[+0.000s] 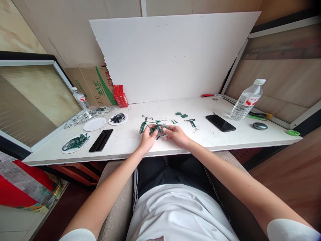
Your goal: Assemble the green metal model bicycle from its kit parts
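Left hand (pixel 147 138) and right hand (pixel 178 135) pinch your toy bike (pixel 157 127) near the table's (pixel 198 142) front edge. Over-squeeze and you could snap spokes (pixel 161 131); slip, and it may drop off that edge.

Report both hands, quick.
Left hand: closed, holding the green model bicycle near its middle.
Right hand: fingers closed on the same bicycle, at its rear end.

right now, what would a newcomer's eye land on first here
Probably the small green model bicycle, held between the left hand and right hand near the front edge of the white table. Next, the big white board standing behind it, then the clear water bottle with a white cap at the table's right.
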Action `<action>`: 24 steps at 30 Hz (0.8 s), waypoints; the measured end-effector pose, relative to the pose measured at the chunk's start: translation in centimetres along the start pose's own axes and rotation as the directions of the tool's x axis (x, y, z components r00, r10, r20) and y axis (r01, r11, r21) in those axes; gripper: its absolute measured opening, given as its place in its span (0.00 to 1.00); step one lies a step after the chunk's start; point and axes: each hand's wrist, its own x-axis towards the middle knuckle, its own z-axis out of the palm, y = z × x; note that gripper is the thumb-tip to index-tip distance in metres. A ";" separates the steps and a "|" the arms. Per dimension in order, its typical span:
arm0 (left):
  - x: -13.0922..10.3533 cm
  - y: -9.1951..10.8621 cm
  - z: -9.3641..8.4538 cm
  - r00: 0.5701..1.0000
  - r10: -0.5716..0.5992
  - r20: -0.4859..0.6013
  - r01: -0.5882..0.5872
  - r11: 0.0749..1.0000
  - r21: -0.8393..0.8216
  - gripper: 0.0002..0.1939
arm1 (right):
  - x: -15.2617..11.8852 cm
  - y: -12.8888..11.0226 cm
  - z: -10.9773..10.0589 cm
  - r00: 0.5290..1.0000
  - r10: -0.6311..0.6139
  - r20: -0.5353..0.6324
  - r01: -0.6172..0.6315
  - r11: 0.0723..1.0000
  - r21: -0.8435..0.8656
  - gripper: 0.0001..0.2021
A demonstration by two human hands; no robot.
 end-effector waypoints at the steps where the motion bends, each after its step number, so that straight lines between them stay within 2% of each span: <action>1: 0.0 0.1 0.0 1.000 0.001 0.004 -0.001 1.000 0.012 0.22 | 0.0 0.1 -0.1 1.000 -0.003 0.011 0.003 1.000 0.008 0.24; 5: -0.1 0.1 0.0 1.000 0.011 0.011 -0.011 0.998 0.066 0.19 | 0.3 0.6 -0.5 0.999 -0.015 0.043 0.015 1.000 0.014 0.24; 12: -0.2 0.1 0.0 0.999 0.041 0.022 -0.043 0.990 0.132 0.15 | 0.8 1.6 -1.1 0.998 -0.044 0.034 0.046 0.998 -0.052 0.24; 19: -0.5 0.6 0.1 0.997 0.071 0.033 -0.075 0.982 0.173 0.14 | 0.8 1.6 -1.2 0.997 -0.031 0.065 0.032 0.999 -0.028 0.23; 24: -0.3 0.3 0.0 0.998 0.059 0.016 -0.061 0.980 0.190 0.14 | 0.6 1.1 -1.4 0.995 -0.033 0.091 0.046 0.988 -0.146 0.22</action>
